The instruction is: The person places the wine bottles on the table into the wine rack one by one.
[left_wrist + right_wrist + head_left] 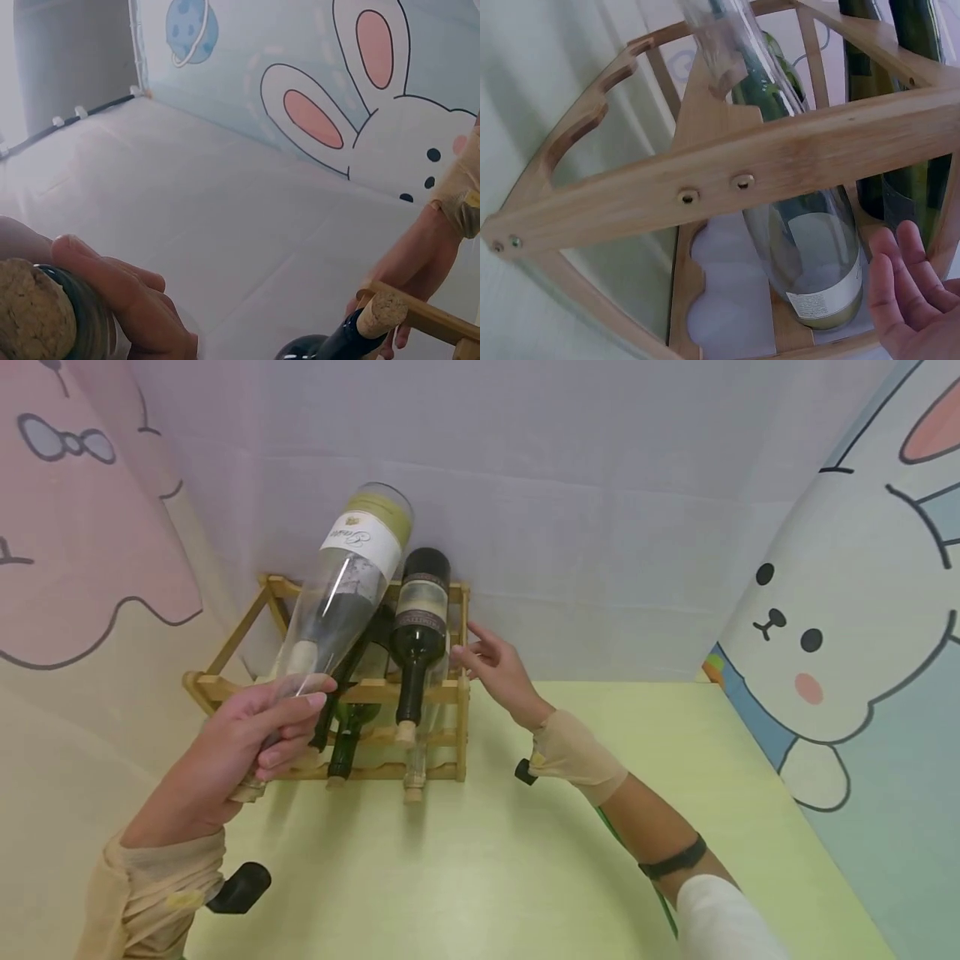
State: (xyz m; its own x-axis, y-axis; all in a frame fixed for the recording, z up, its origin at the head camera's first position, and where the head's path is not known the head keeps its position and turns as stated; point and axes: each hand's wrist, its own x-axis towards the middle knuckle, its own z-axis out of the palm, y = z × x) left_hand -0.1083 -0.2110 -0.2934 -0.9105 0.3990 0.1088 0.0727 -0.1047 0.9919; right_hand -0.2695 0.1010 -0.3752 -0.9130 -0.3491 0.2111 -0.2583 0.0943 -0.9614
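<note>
My left hand (262, 727) grips a clear glass wine bottle (341, 585) by its neck. The bottle slants over the left part of a wooden wine rack (442, 693), base up and away, its cork (34, 311) toward me. On the rack's upper tier lies a dark labelled wine bottle (420, 618), cork forward. Beneath are a green bottle (345, 743) and another clear bottle (817, 255). My right hand (498, 677) is at the rack's right side, fingers loosely bent and thumb by the side frame; in the right wrist view its fingers (907, 277) hold nothing.
The rack stands on a pale green table (600, 877), near a whitish curtain (562, 527) behind. Cartoon-printed curtains hang at both sides, with a rabbit (832, 635) on the right one. A black wrist camera (240, 887) juts from the left wrist.
</note>
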